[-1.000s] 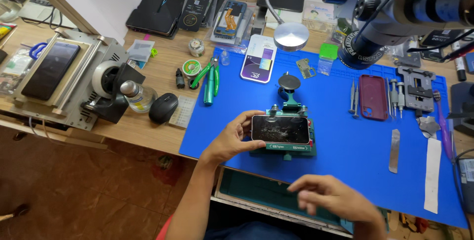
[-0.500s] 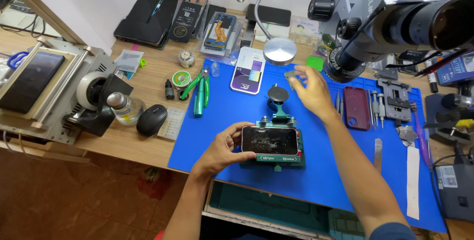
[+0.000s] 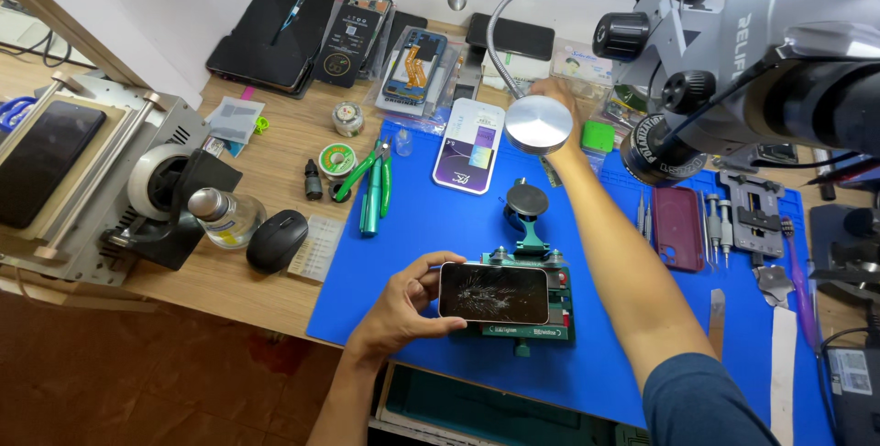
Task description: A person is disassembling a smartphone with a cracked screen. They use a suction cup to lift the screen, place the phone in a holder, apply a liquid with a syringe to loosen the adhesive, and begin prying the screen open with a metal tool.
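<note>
Left grip (image 3: pixel 401 307) holds cracked phone's (image 3: pixel 493 293) left edge; blue mat (image 3: pixel 431 226) beyond lies open.

The right hand (image 3: pixel 553 96) is mostly hidden behind the round lamp head (image 3: pixel 538 124); what its fingers touch cannot be told. The phone (image 3: pixel 493 293) covers most of the green clamp (image 3: pixel 527 304) beneath it, and the left hand (image 3: pixel 403 307) hides the phone's left end. The microscope (image 3: pixel 761 38) is cut off at the top and right edges. The blue mat (image 3: pixel 440 226) runs under the forearm.
</note>
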